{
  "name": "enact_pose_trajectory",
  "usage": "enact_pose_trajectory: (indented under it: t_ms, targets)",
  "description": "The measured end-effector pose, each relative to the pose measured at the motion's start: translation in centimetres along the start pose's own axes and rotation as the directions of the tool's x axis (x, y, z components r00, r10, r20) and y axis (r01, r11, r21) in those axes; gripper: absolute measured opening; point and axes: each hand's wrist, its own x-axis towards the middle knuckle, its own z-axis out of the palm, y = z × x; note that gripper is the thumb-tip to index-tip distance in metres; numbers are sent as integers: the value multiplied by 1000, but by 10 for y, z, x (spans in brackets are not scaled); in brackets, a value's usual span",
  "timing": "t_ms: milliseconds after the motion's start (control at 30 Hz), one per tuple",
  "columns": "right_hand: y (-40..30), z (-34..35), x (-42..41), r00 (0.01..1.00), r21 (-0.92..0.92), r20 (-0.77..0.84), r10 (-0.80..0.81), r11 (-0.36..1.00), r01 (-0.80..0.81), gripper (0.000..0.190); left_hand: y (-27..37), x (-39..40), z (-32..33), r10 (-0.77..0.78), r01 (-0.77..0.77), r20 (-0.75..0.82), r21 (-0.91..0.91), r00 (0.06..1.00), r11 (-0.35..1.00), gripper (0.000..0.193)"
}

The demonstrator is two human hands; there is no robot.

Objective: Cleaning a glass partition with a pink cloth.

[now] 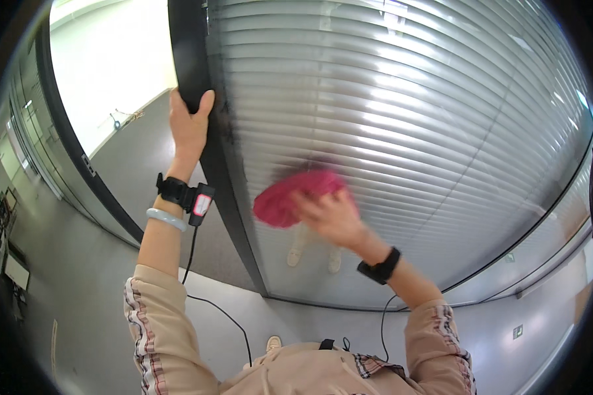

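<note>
My left hand point(190, 123) grips the edge of a black door frame point(192, 54), thumb on the near face and fingers around the far side. To its right, my right hand point(331, 215) presses a crumpled pinkish-red cloth point(296, 197) against a glass panel point(375, 237). The hand and cloth are blurred. Horizontal blinds point(405, 123) show behind the glass, which also reflects the cloth and a pair of shoes. Part of the cloth lies hidden under my right fingers.
An opening left of the door frame shows grey floor point(148, 133) and a white wall point(108, 59). Black cables point(227, 318) run from both wrist devices towards my body. A green sign point(518, 332) is on the floor at right. Various items point(15, 269) stand along the far left.
</note>
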Motion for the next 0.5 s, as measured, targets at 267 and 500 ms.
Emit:
enact_pose_trajectory:
  t_ms: [267, 500]
  targets:
    - [93, -72, 145, 571, -25, -685, 452, 769, -638, 33, 24, 2, 8, -67, 63, -6, -234, 998, 970, 52]
    - [-44, 36, 63, 998, -96, -7, 66, 993, -66, 37, 24, 0, 3, -41, 55, 132, -102, 990, 993, 55]
